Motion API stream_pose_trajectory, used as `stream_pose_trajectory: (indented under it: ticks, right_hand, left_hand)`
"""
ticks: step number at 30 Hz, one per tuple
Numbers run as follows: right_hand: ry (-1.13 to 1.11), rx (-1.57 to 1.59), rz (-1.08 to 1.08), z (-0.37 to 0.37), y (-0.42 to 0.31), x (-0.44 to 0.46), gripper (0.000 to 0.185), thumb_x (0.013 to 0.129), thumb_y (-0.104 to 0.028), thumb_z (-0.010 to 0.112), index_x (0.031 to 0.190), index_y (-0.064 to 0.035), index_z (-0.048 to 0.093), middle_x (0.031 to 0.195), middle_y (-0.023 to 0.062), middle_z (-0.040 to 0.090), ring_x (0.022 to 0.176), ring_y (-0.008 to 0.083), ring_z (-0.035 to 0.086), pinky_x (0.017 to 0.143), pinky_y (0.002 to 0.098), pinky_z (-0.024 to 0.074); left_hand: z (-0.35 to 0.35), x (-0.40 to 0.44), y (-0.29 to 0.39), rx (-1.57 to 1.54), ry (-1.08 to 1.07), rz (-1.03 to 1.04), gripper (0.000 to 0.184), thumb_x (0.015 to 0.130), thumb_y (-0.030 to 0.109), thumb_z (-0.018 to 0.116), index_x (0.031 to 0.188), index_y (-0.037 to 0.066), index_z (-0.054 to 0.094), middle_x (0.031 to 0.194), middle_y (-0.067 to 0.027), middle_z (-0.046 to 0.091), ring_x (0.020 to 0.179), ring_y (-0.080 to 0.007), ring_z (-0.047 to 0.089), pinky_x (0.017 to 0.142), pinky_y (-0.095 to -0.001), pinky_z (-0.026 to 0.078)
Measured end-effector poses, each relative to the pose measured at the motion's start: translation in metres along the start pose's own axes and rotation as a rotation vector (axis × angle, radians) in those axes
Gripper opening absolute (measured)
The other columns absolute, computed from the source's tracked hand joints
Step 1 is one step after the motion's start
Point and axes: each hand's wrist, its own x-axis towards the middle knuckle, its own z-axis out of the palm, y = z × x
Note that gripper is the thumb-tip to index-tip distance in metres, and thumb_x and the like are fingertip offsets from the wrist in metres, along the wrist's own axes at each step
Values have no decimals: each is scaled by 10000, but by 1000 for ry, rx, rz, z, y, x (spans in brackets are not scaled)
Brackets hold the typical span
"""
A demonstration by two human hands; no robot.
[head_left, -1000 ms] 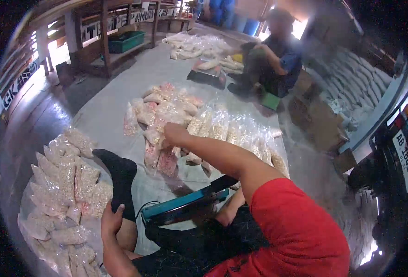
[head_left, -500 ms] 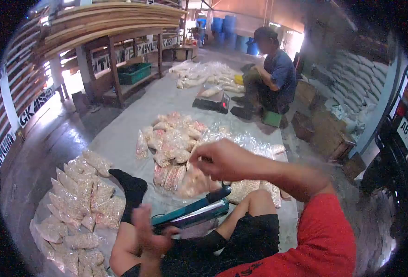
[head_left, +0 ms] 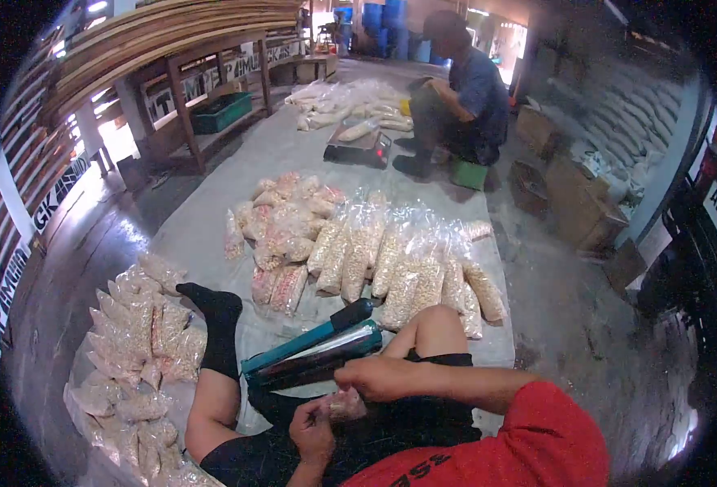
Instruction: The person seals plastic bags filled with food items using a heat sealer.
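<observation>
Over the lap, my left hand (head_left: pixel 312 432) and my right hand (head_left: pixel 372 378) are both closed on a small clear bag with pinkish contents (head_left: pixel 345 404), one hand at each side of it. Just beyond them lies a teal sealer (head_left: pixel 318 349) with a black handle, its arm raised. Filled clear bags of pale pieces (head_left: pixel 407 280) stand and lie in rows past the sealer. Some bags with pink contents (head_left: pixel 279 288) lie at the left of that group. Another pile of filled bags (head_left: pixel 143 325) rests left of my outstretched leg.
A co-worker (head_left: pixel 464 97) sits on a green stool (head_left: pixel 468 174) beside a scale (head_left: pixel 358 146) with a bag on it. More bags (head_left: pixel 350 101) lie behind. A wooden rack (head_left: pixel 184 105) holds a green crate (head_left: pixel 220 114); boxes (head_left: pixel 582 203) stand at right.
My right hand has come back from the bag pile to the lap with a small bag. My left hand has moved from beside the leg to meet it.
</observation>
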Motion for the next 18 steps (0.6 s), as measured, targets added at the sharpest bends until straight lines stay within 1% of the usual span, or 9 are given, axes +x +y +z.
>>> stream_pose_trajectory:
  ticks: [1,4,8,10,12,15,16,17,18]
  right_hand:
    - [-17,-50,20,1,-1,-9,220,929,-189,557,1116,-74,572,1048,197,613,1009,418,640,815,522,518]
    - [72,-82,70,4,-7,-23,259,914,-216,591,1125,-66,580,1073,176,593,998,425,637,821,523,531]
    - [36,-59,93,-17,-17,-35,263,905,-211,610,1120,-61,587,1080,169,595,1000,423,638,815,521,536]
    - [53,-166,28,-9,-1,-33,249,890,-196,639,1095,-63,593,1021,164,592,934,409,645,767,496,530]
    - [39,-130,-16,-10,3,-29,224,887,-168,633,1078,-57,596,992,163,596,931,404,644,766,491,529]
    - [97,-50,-97,-7,6,-29,189,876,-109,625,1050,-42,592,951,163,599,924,397,638,770,492,524]
    - [169,-8,-136,-3,8,-30,181,868,-78,623,1039,-34,585,939,164,598,920,396,633,774,498,520]
    - [191,-11,-160,1,12,-29,235,811,-1,639,1037,-12,577,974,173,612,955,397,629,805,473,530]
    - [188,-11,-165,6,15,-30,235,811,-1,639,1037,-12,577,974,173,612,955,397,629,805,473,530]
  left_hand:
    - [0,2,5,2,-12,-4,148,944,149,700,991,9,689,1016,-141,723,936,-224,692,856,-344,536]
    - [3,2,11,123,-70,75,147,940,141,707,992,5,687,974,-131,725,930,-218,696,848,-337,537]
    - [14,-4,11,19,-74,-47,110,895,75,745,952,8,679,964,-108,717,895,-184,680,817,-313,537]
    - [15,-5,14,-10,-48,-64,111,875,50,759,936,10,675,959,-97,712,879,-171,672,805,-304,536]
    - [14,-3,10,-66,77,-269,134,846,30,778,919,14,667,947,-77,698,857,-149,652,786,-296,534]
    - [16,6,48,156,93,-161,108,859,50,752,890,20,652,857,-53,661,816,-169,651,787,-332,547]
    - [14,8,40,160,99,-161,108,859,50,752,890,20,652,857,-53,661,816,-169,651,787,-332,547]
    - [9,9,25,185,32,-70,100,854,40,748,887,17,656,845,-53,660,809,-171,650,784,-331,546]
    - [7,11,15,209,-36,22,93,849,30,745,884,13,661,833,-54,658,802,-172,650,780,-329,545]
